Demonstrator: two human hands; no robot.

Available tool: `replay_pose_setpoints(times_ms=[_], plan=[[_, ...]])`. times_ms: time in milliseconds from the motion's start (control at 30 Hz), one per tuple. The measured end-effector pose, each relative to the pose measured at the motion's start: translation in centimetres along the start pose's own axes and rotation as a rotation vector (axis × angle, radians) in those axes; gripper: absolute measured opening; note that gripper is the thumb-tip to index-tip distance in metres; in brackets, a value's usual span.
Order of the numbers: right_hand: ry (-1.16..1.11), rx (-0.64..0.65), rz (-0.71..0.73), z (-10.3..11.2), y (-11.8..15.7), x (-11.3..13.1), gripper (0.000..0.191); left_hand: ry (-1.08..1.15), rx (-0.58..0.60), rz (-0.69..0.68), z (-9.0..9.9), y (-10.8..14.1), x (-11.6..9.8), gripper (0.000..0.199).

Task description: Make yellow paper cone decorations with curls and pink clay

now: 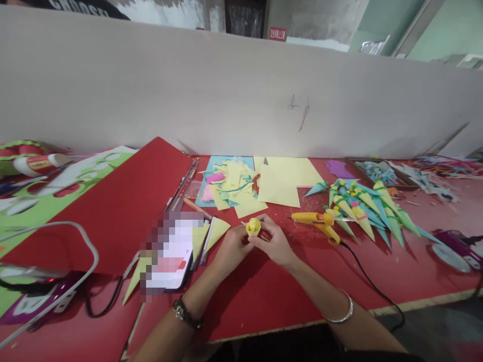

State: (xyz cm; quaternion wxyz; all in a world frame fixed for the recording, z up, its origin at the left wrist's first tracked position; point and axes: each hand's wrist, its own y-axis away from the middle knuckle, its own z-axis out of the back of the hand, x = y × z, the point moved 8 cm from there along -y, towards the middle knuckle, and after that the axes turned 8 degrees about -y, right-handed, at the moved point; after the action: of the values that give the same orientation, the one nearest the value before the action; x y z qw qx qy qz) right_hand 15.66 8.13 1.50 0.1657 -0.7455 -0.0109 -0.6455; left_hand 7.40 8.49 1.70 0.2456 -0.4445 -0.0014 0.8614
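Between my two hands is a small yellow paper cone [253,227] with a rolled yellow rosette in its mouth, above the red tabletop [260,291]. My left hand [234,245] is closed around its left side, and a thin stick-like end shows by those fingers. From the right, the thumb and fingers of my right hand [273,241] pinch the cone. To the right of my hands lies a yellow glue gun [315,219] with its nozzle pointing left. Two flat yellow paper pieces [218,232] lie close to my left hand.
A phone [171,261], partly blurred, lies left of my hands. Yellow paper scraps [236,178] and sheets [279,188] lie behind. Several finished blue and yellow cones [362,206] are heaped right. A large red board [113,211] covers the left; a pale partition [226,90] stands behind.
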Motion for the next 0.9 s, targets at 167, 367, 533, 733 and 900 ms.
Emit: replay_pose_setpoints(times_ms=[167,367,533,733,900], plan=[[0.116,-0.049,0.047,0.4,-0.1,0.7,0.012,0.056,0.014,0.004,0.0,0.0,-0.3,0.012],[0.061,-0.041,0.054,0.6,-0.1,0.4,0.017,0.047,0.084,0.01,-0.2,0.0,-0.6,0.01],[0.056,-0.052,0.036,0.9,-0.2,0.2,0.018,-0.003,0.094,0.015,-0.4,0.1,-0.4,0.013],[-0.006,-0.062,0.04,1.0,-0.3,-0.1,0.014,-0.033,0.089,-0.053,-0.8,0.2,-0.7,0.012],[0.005,-0.026,0.009,0.7,-0.4,-0.4,0.017,-0.049,0.094,-0.047,-0.8,0.1,-0.8,0.014]])
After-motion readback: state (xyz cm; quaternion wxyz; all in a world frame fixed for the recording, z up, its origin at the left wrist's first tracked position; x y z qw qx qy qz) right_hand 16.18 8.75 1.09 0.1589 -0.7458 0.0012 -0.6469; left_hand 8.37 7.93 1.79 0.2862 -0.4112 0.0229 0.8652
